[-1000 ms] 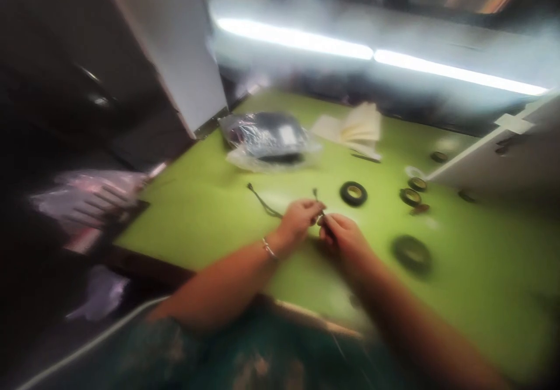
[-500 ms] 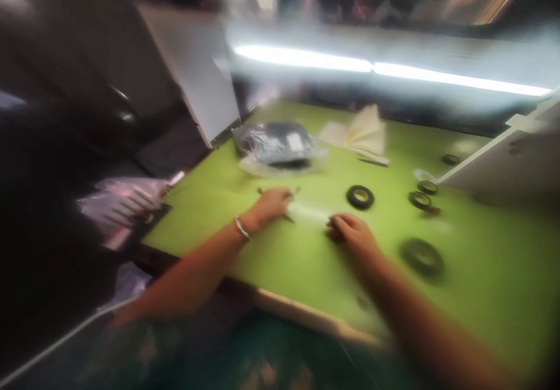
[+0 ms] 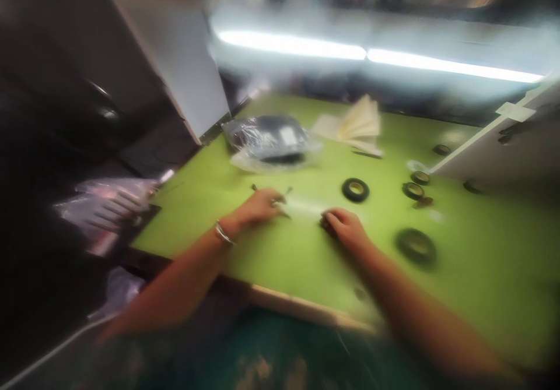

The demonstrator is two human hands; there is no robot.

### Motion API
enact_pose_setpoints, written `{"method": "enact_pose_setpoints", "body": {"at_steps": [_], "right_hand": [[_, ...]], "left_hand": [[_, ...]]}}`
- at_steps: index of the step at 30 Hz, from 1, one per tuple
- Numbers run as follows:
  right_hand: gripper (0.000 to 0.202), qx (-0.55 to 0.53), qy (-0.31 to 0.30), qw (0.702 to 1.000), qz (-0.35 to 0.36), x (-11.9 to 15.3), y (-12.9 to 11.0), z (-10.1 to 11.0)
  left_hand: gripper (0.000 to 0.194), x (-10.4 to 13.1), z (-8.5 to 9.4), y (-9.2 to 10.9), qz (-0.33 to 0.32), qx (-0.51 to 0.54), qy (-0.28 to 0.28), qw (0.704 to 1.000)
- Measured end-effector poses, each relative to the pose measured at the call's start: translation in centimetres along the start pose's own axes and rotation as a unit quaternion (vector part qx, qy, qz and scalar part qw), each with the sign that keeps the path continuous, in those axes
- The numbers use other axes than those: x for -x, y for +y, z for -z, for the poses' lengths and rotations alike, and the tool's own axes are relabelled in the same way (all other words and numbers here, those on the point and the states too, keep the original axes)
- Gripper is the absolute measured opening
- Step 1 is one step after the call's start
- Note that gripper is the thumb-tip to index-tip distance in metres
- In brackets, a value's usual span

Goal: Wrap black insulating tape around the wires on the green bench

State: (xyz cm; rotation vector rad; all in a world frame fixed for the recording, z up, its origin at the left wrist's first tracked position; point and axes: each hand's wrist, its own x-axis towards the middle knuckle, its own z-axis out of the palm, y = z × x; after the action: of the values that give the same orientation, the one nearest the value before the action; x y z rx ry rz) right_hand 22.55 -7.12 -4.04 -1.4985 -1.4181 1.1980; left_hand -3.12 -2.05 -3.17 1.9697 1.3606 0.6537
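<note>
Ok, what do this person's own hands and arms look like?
The left hand and right hand wear no gloves, and no sleeve covers either wrist. A silvery bracelet rings the left wrist; none shows on the right. Dark green, patterned cloth at the bottom looks like clothing, though blurred.

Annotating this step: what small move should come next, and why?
Perhaps the left hand should make sure of its pinch on the dark cable: dark ends show on both sides of the hand, but blur hides whether finger and thumb have closed.
</note>
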Motion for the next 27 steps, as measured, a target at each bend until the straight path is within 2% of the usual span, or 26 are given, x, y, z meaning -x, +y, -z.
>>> {"method": "enact_pose_setpoints", "body": {"at_steps": [3,5,13,17,20,23,25,27], "right_hand": [[0.025,0.0,-0.006,1.0,0.012,0.0,0.0,0.0],[0.025,0.003,-0.008,1.0,0.012,0.0,0.0,0.0],[0.023,0.021,-0.016,0.999,0.034,0.1,0.1,0.2],[0.023,0.03,-0.022,0.999,0.034,0.1,0.0,0.1],[0.023,0.02,-0.021,0.999,0.028,0.1,0.0,0.0],[0.024,-0.007,-0.017,1.0,0.017,0.0,0.1,-0.1],[0.026,-0.031,-0.016,0.999,0.009,-0.1,0.1,-0.1],[0.026,-0.051,-0.02,0.998,0.012,0.0,0.0,-0.1]], "left_hand": [[0.011,0.1,-0.7,0.0,-0.019,-0.036,-0.008,0.999],[0.003,0.2,-0.4,-0.5,-0.009,-0.051,-0.009,0.999],[0.005,1.8,4.4,-3.6,0.02,-0.093,-0.008,0.995],[0.03,2.4,6.5,-3.6,0.024,-0.06,0.001,0.998],[0.037,2.5,7.0,-1.7,0.024,-0.017,0.029,0.999],[0.032,1.8,5.1,1.0,0.033,0.103,0.052,0.993],[0.031,0.8,2.2,2.8,0.057,0.225,0.02,0.973],[0.024,-0.3,-1.5,4.3,0.078,0.343,-0.001,0.936]]}}
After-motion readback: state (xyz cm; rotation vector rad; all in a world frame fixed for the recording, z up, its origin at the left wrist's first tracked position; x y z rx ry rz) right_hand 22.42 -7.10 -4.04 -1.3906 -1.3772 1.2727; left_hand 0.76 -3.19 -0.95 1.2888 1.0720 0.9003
